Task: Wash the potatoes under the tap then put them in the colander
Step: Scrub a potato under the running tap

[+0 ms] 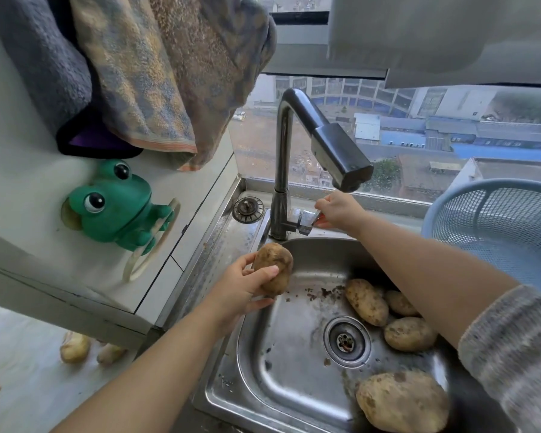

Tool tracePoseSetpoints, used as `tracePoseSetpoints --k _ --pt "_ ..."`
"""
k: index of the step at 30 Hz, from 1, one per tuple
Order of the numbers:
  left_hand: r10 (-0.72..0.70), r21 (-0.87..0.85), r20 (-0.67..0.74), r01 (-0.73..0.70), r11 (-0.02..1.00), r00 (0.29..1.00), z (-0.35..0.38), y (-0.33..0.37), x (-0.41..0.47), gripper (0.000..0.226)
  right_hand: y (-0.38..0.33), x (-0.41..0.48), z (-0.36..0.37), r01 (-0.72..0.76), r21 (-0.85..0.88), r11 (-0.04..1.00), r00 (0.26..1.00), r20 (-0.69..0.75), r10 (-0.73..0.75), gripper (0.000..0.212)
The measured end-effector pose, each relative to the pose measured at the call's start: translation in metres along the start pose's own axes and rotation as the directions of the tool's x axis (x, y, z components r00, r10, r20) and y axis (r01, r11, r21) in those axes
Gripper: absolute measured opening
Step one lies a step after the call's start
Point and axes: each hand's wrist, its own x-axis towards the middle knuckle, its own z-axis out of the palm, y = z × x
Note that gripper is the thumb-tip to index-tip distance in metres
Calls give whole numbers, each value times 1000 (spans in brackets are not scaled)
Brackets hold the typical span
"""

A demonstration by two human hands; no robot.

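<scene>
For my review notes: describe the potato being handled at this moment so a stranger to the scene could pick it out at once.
Find the steel sink below the dark tap. Over its left rim, the left hand grips one dirt-flecked potato. The other potatoes lie loose on the sink's right side; only this one is held.

Brightness: soft, even daylight, moderately bright.
Source: the window (419, 135) behind the tap (325, 139).
Shadows: faint and soft-edged, with one dark patch in the far right corner of the sink (294, 354).
Glare: pale sheen on the sink's steel and the tap's neck.
Distortion: wide-angle bending, with straight edges curving near the borders.
Blur: the towels (156, 73) up top and the sleeve (512, 354) at lower right look soft, while the centre is sharp.
</scene>
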Motion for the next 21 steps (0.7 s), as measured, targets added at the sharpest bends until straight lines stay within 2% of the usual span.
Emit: tracePoseSetpoints --k 7,13,17,21 --pt "-18 -47 -23 17 999 1000 2 5 5 40 2 -1 -1 -35 74 997 999 -2 35 21" --pt "-19 -56 -32 17 998 999 3 8 7 39 7 1 0 -43 137 990 999 2 43 26" --pt "-13 -58 -31 11 998 999 2 9 6 38 7 2 -2 10 2 1000 1000 15 -10 24" --pt "-10 -62 -30 8 998 1000 0 10 6 41 7 1 -3 12 28 1000 1000 15 -12 24"
